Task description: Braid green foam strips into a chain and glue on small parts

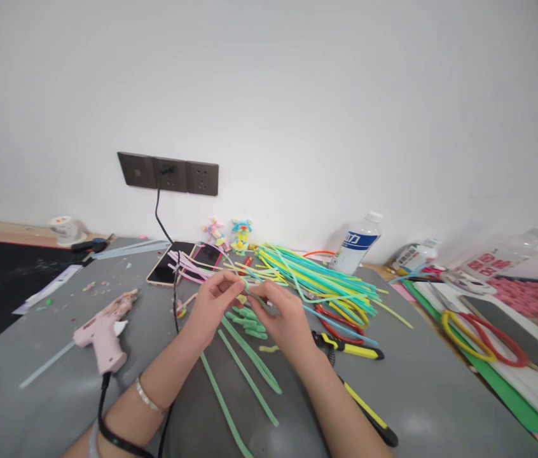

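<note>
My left hand and my right hand meet above the grey mat, fingertips pinched together on a small light green pipe cleaner. The fingers hide most of it. Just below lies a cluster of short, folded green pipe cleaners. Several long green pipe cleaners stretch from under my hands towards me. Beside my right wrist are pliers with yellow and black handles. Behind my hands, pink pipe cleaners lie partly over a phone.
A pink glue gun lies left, its black cable by my left forearm. Yellow and teal pipe cleaners are heaped behind, near a bottle. Two small figures stand by the wall. Scissors lie right.
</note>
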Tool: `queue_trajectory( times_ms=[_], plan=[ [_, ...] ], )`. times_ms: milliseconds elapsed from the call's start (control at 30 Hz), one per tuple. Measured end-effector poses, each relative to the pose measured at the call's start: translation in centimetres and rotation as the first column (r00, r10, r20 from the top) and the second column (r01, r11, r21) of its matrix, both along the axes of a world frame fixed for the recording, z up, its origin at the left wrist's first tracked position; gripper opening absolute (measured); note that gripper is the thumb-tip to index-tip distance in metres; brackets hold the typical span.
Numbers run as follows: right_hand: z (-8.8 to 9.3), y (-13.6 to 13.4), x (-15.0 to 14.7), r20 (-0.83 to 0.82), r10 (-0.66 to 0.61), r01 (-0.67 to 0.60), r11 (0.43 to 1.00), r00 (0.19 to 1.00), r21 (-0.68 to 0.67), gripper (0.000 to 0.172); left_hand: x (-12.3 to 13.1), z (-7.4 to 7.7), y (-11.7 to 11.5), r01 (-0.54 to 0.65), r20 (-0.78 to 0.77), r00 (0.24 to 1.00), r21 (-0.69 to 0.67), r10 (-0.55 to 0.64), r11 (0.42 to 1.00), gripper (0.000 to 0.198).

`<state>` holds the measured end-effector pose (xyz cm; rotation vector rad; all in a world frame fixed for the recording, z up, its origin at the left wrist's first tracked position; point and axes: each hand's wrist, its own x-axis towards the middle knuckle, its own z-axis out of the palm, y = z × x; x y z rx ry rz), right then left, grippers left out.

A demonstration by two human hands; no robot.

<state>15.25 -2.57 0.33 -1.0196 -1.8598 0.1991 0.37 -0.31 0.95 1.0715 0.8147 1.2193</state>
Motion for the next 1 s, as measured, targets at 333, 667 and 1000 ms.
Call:
queue_trajectory(
  times_ms=[333,667,1000],
  plan=[
    [0.4,0.3,0.4,-0.714,0.020,-0.470,0.765,0.700,-0.440,0.021,-0.9,-0.4,0.6,0.062,-0.214,0.977,0.249,-0.007,0.967,0.015],
    [0.5,0.2,0.7,-0.853,0.008,-0.690,0.591,0.522,-0.417,0.028,-1.1,-0.4,0.6,0.080,-0.218,0.976,0.323,-0.008,0.943,0.013],
    [1.2,-0.1,0.4,-0.907,-0.016,-0.784,0.497,0.421,-0.372,0.030,-1.2,-0.1,0.2,0.069,-0.219,0.976,0.375,0.016,0.925,0.007]
  ],
)
